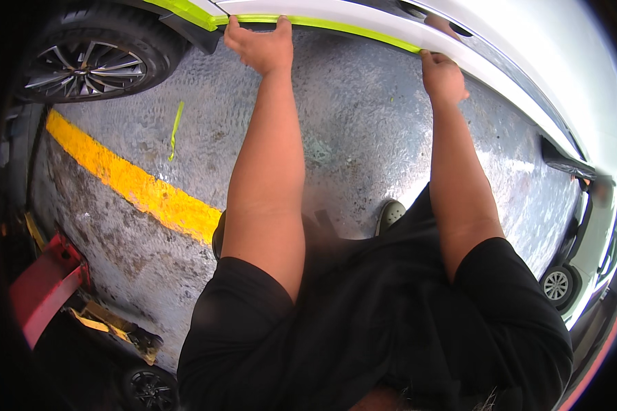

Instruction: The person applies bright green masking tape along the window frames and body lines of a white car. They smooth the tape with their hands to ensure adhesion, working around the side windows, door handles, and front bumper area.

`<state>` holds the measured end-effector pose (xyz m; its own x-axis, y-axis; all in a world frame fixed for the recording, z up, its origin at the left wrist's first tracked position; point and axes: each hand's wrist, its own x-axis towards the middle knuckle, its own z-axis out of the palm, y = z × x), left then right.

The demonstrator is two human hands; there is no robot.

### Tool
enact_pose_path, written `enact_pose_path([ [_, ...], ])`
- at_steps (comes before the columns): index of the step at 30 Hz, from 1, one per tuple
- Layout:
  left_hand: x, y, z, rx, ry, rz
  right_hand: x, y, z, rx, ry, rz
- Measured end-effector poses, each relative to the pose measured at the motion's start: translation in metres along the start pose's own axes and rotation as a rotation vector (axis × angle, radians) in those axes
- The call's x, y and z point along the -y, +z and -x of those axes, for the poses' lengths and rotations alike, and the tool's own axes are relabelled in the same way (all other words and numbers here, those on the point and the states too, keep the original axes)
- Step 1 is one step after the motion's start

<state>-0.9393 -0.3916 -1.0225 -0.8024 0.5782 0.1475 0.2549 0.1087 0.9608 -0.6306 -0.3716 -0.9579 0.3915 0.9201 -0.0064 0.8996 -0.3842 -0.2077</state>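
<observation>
A lime-green strip of tape [349, 29] runs along the lower edge of a white car's side [373, 17]. My left hand [262, 49] rests at the strip's left part, its thumb and a finger spread apart with their tips against it. At the strip's right end, my right hand [443, 79] has closed fingers pinched on it. Between the two hands the strip lies stretched out along the body edge. The palms face away, and the undersides of the fingers are hidden.
To the left stands the car's wheel [82, 68], beside green-edged bodywork. A loose green scrap [176, 130] and a yellow painted line [137, 195] mark the worn floor. At lower left is a red metal arm [48, 288]. Another light-coloured car [593, 264] stands at right.
</observation>
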Motion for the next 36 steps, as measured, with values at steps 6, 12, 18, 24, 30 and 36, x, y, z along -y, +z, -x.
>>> enact_pose_path([
  [6,0.001,0.006,0.008,-0.142,0.009,-0.28,0.003,-0.001,0.001,0.023,0.01,0.011],
  [12,-0.023,0.021,0.08,0.433,0.735,-0.579,0.003,-0.001,0.002,0.059,0.018,-0.008],
  [18,-0.051,0.052,0.147,0.807,0.927,-0.649,0.014,-0.008,0.008,0.066,0.052,-0.009],
  [24,-0.054,0.08,0.163,0.7,0.908,-0.471,0.012,-0.005,0.002,0.088,0.083,-0.04],
  [30,-0.05,0.088,0.17,0.646,0.873,-0.375,0.004,-0.018,0.001,0.166,0.031,-0.048],
  [36,-0.047,0.09,0.161,0.612,0.948,-0.497,-0.024,-0.001,-0.001,0.16,-0.242,-0.166],
])
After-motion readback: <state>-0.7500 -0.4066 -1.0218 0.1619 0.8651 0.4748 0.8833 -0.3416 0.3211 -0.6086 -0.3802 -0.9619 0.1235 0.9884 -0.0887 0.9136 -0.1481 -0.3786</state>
